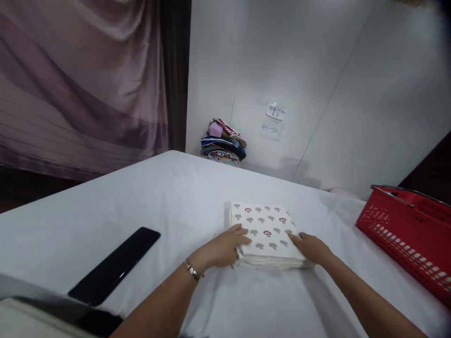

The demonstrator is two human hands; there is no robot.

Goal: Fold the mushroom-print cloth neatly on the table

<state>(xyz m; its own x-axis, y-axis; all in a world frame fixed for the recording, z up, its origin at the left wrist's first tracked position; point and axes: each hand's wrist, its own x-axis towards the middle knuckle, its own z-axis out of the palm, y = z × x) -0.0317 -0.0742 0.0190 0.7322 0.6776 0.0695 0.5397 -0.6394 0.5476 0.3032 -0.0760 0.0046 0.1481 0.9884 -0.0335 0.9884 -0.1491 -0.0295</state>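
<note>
A folded cream cloth (265, 226) printed with grey and red mushroom shapes lies on the white-covered table (158, 197). My left hand (223, 247) grips its near left corner, fingers curled over the edge. My right hand (310, 247) holds the near right corner the same way, thumb on top. A thin bracelet circles my left wrist.
A black flat device (114, 265) lies on the table to the left. A red plastic basket (408, 230) stands at the right edge. A pile of folded colourful clothes (223, 142) sits at the far corner by the white wall, which carries paper notes (273, 121).
</note>
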